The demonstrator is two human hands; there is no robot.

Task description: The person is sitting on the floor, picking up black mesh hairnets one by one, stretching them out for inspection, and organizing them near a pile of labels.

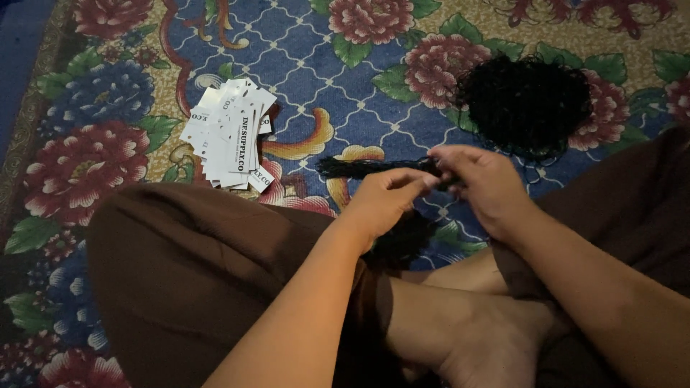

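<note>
From the head camera, the person sits cross-legged on the floor, on a flowered carpet [302,65]. The left hand [384,201] and the right hand [485,183] meet above the lap, and both pinch a thin bundle of black strings [366,167] that reaches out to the left over the carpet. The fingers of both are closed on it, thumb against fingertips.

I judge that the step in hand is separating or gathering one string out of the bundle. The next move would call for a fine pinch and a steady pull, so that the other strings do not tangle.

Counted: one bundle in the hands, one large heap of black strings [525,104] on the carpet behind the right hand, and one loose pile of white paper tags [230,136] to the left. How many tags are in the pile I cannot tell, because they overlap.
</note>
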